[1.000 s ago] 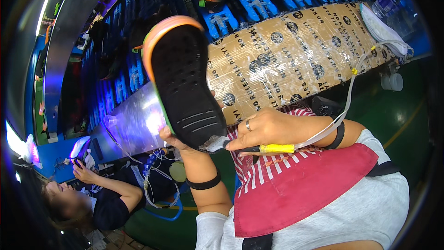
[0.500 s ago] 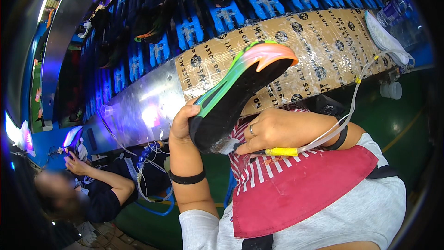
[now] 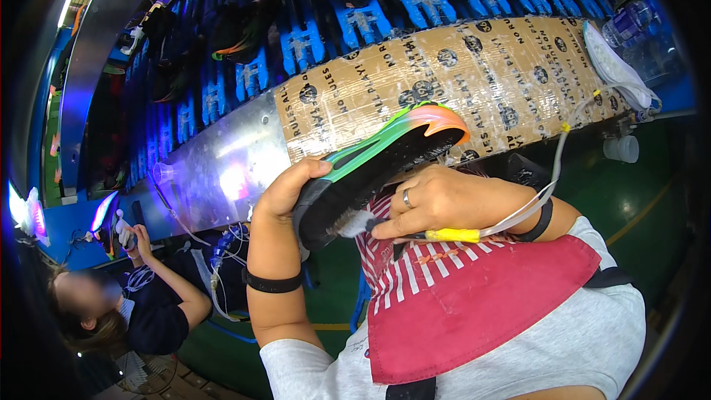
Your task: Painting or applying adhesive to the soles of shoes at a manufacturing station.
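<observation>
A shoe sole [image 3: 379, 150] with a green and orange sidewall and a black inner face is gripped at its dark end by my left hand [image 3: 285, 187], thumb over the rim. It is tilted so the inner face turns toward me. My right hand [image 3: 437, 200], with a ring on one finger, is closed round a glue brush [image 3: 453, 235] that has yellow tape on its handle and a clear tube running from it. The white bristles [image 3: 352, 224] touch the sole's black inner face near my left hand. My right fingers hide part of the handle.
Beyond the sole stands a cardboard-covered ledge [image 3: 333, 104] and a bare metal stretch [image 3: 237, 152]. Blue racks [image 3: 363, 24] carrying shoe parts line the far side. A white sole-shaped piece [image 3: 618, 67] and a bottle [image 3: 628, 24] sit at right. A co-worker's hand [image 3: 137, 241] holds another sole at left.
The sole has moved a little left and turned flatter, its orange end lower. My left hand shifted left with it. The brush has moved slightly left and up along the inner face.
</observation>
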Action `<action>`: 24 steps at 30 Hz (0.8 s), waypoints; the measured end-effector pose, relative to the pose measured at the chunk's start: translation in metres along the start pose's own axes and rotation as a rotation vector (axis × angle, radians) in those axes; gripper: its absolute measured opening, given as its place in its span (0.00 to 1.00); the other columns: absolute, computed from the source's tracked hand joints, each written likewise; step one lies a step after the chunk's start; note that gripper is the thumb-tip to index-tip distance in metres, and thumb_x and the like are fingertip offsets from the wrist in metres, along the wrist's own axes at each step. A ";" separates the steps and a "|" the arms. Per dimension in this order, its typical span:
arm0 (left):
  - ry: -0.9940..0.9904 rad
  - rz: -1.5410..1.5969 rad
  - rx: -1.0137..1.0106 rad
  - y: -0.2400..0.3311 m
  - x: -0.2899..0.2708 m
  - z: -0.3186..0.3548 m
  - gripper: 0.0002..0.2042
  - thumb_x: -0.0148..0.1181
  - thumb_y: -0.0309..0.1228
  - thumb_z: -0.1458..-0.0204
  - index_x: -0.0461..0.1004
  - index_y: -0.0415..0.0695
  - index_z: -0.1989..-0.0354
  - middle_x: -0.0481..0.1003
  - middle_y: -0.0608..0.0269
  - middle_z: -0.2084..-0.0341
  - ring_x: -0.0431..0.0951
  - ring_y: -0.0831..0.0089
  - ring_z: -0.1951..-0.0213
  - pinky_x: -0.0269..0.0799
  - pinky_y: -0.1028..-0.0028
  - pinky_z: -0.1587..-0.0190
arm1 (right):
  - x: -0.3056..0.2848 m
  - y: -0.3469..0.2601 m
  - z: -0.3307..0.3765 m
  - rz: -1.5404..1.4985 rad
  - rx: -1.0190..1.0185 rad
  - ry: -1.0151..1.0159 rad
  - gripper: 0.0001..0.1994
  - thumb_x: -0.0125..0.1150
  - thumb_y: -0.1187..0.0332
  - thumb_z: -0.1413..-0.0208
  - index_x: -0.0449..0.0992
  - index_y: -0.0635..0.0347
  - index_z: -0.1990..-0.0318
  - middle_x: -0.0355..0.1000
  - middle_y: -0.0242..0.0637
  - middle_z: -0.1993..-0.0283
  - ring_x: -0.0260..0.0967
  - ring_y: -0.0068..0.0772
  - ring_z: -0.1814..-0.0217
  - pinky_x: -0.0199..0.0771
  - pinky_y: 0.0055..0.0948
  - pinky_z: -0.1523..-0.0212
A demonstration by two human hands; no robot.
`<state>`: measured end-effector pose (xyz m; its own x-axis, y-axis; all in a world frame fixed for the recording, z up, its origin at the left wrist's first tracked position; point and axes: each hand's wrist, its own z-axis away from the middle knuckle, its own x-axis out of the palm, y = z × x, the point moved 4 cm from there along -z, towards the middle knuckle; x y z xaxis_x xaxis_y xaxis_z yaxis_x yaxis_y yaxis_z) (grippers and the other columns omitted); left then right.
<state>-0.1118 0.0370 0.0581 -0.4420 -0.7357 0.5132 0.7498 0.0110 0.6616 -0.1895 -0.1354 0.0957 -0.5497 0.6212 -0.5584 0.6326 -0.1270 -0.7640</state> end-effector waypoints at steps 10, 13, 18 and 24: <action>0.117 -0.025 -0.058 -0.010 -0.034 0.006 0.21 0.52 0.32 0.57 0.68 0.32 0.55 0.73 0.52 0.61 0.74 0.68 0.62 0.67 0.74 0.55 | 0.002 0.003 0.002 0.115 -0.025 0.115 0.15 0.56 0.74 0.63 0.74 0.59 0.62 0.65 0.36 0.79 0.67 0.37 0.74 0.67 0.32 0.74; 0.157 0.032 -0.065 -0.009 -0.026 0.013 0.23 0.51 0.32 0.57 0.65 0.32 0.52 0.72 0.52 0.59 0.74 0.66 0.61 0.67 0.72 0.53 | 0.011 0.008 0.006 0.186 -0.014 0.107 0.14 0.57 0.73 0.62 0.74 0.58 0.62 0.66 0.36 0.79 0.68 0.36 0.75 0.67 0.33 0.76; 0.147 0.255 -0.055 -0.024 -0.006 0.012 0.26 0.48 0.33 0.57 0.61 0.32 0.48 0.70 0.49 0.56 0.73 0.62 0.57 0.65 0.69 0.49 | 0.002 0.009 0.002 -0.120 -0.001 0.228 0.12 0.65 0.71 0.59 0.76 0.58 0.63 0.67 0.36 0.80 0.67 0.34 0.79 0.66 0.28 0.78; 0.123 0.304 0.272 -0.051 0.003 -0.004 0.28 0.45 0.36 0.57 0.58 0.32 0.47 0.68 0.48 0.54 0.71 0.60 0.54 0.65 0.67 0.49 | -0.002 0.044 0.011 -0.482 0.500 0.420 0.11 0.64 0.66 0.58 0.77 0.59 0.65 0.74 0.39 0.71 0.71 0.25 0.69 0.69 0.23 0.66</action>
<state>-0.1495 0.0316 0.0236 -0.1465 -0.7464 0.6492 0.6726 0.4061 0.6186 -0.1661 -0.1510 0.0596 -0.3862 0.9216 -0.0391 0.0056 -0.0401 -0.9992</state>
